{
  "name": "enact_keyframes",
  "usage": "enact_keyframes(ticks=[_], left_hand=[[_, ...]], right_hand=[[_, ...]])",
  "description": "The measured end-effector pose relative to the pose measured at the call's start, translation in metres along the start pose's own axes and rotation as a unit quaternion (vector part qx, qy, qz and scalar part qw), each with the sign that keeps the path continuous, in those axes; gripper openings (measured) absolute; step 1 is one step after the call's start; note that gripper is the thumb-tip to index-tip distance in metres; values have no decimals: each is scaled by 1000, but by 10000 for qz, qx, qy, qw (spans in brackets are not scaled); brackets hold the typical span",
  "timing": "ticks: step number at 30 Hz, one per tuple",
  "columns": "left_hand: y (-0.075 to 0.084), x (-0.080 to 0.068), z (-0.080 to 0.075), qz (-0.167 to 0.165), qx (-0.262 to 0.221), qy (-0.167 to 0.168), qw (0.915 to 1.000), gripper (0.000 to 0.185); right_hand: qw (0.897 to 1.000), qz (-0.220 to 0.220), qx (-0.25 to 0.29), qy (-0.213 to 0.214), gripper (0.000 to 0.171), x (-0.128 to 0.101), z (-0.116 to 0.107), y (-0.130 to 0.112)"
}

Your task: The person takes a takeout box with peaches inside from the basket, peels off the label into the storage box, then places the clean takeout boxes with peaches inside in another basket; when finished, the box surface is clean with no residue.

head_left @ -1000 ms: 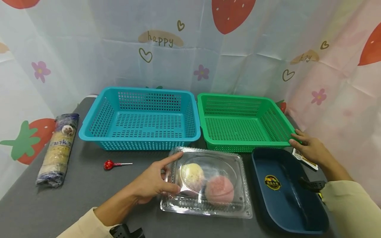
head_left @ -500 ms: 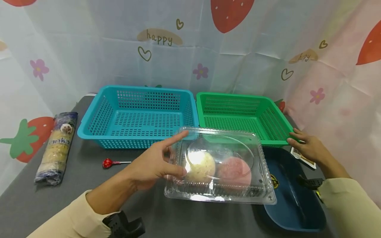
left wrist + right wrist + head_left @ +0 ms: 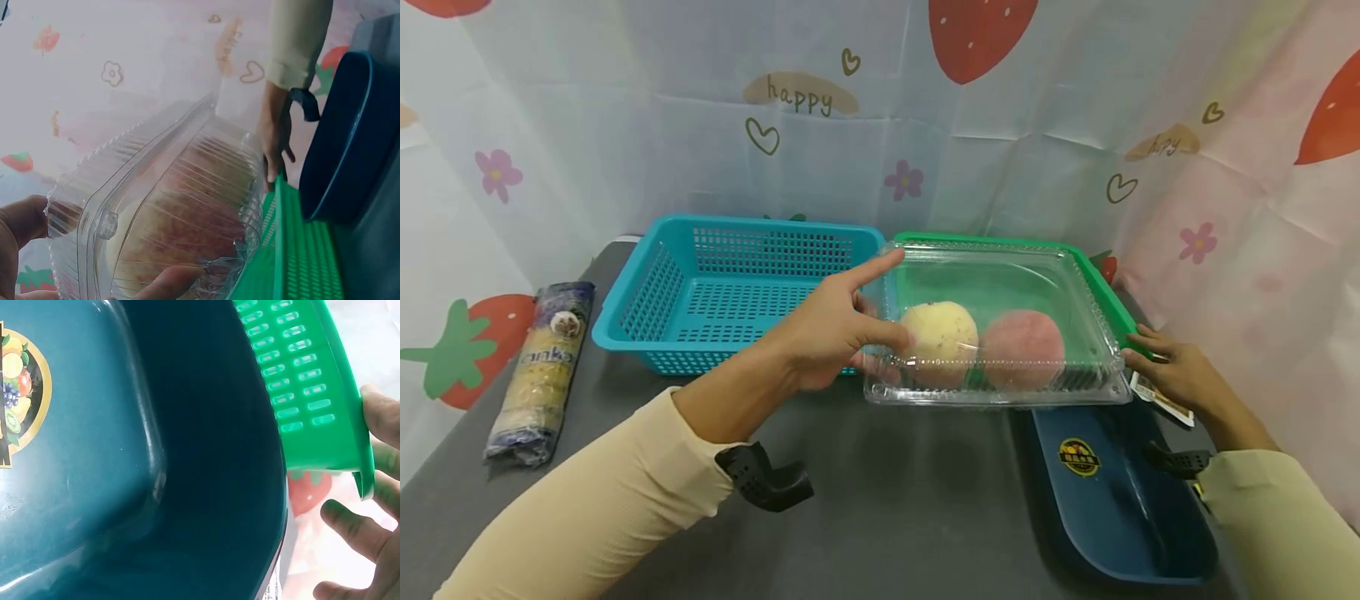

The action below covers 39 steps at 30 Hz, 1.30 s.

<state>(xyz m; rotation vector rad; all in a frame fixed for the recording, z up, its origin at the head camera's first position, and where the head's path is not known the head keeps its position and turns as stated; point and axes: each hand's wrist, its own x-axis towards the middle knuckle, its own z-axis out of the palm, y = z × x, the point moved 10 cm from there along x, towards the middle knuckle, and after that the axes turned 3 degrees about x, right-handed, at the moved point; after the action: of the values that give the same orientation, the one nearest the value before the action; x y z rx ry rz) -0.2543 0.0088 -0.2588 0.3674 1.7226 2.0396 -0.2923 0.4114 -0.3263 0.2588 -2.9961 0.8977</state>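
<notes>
In the head view my left hand grips the left side of a clear plastic clamshell box, its thumb at the front and index finger stretched along the edge. Inside lie a round speckled yellow ball-shaped item and a pink one; their exact kind is unclear. The box is raised in front of and over the green basket, covering most of it. My right hand touches that basket's right front corner; in the right wrist view its fingers are spread loosely by the rim.
A blue basket stands at left, beside the green one. A dark blue tub with a fruit sticker sits at front right. A printed card lies under my right hand. A long wrapped pack lies far left.
My left hand has lifted the clamshell box off the table and moved it up and back to the green basket. My left forearm now covers the lollipop. The right hand stays put.
</notes>
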Motion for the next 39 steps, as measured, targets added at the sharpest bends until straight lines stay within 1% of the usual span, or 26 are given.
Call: enact_keyframes(ticks=[6,9,12,16,20,25,29,34,39], left_hand=[[7,36,4,-136,307,154,9993,94],[8,55,9,-190,332,160,9991,95],[4,72,14,-271,282,124,9992,95],[-5,93,20,-386,391,80,9985,95],[-12,111,26,-350,559,32,9978,96],[-23,128,29,-317,620,66,9975,95],[-32,140,27,-373,550,250,9975,95],[-47,150,23,-567,608,448,9955,95],[-62,158,19,-740,643,538,9937,94]], right_hand=[[9999,102,-16,-29,58,0,-1,1],[9999,148,-2,-83,59,0,0,3],[9995,223,-47,-198,62,-2,2,5],[9991,291,-73,-295,64,-3,3,6],[9992,289,-84,-273,63,-2,2,6],[9994,205,-152,-217,60,-1,2,4],[9995,196,-187,-182,59,1,3,2],[9995,198,-170,-175,58,3,4,1],[9997,161,-83,-168,58,3,3,0]])
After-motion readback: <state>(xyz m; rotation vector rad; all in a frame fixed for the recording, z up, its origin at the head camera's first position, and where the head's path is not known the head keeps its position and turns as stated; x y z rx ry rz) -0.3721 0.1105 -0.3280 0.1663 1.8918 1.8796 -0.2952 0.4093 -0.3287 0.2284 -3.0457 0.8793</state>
